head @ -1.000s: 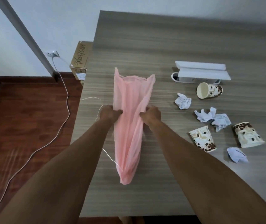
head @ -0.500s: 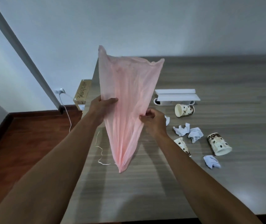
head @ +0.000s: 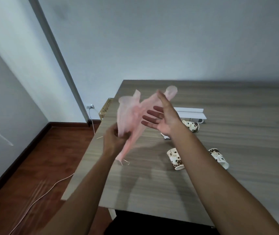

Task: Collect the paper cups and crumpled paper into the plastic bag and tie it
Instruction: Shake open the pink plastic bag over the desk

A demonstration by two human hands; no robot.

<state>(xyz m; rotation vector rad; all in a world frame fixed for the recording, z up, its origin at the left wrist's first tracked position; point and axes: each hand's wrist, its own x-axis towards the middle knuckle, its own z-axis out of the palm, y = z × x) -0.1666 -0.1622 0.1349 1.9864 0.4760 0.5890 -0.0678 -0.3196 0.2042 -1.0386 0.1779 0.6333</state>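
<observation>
I am pinching the pink plastic bag (head: 132, 116) in my left hand (head: 114, 141), holding it up in the air above the near left part of the table (head: 237, 150), where it is showing blurred. My right hand (head: 162, 116) is spreading flat beside the bag, gripping nothing. Three paper cups (head: 176, 158) are lying on their sides to the right.

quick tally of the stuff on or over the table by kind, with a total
paper cups: 3
crumpled paper: 1 visible, mostly hidden behind the right arm
pink plastic bag: 1
white box: 1
total: 6
</observation>
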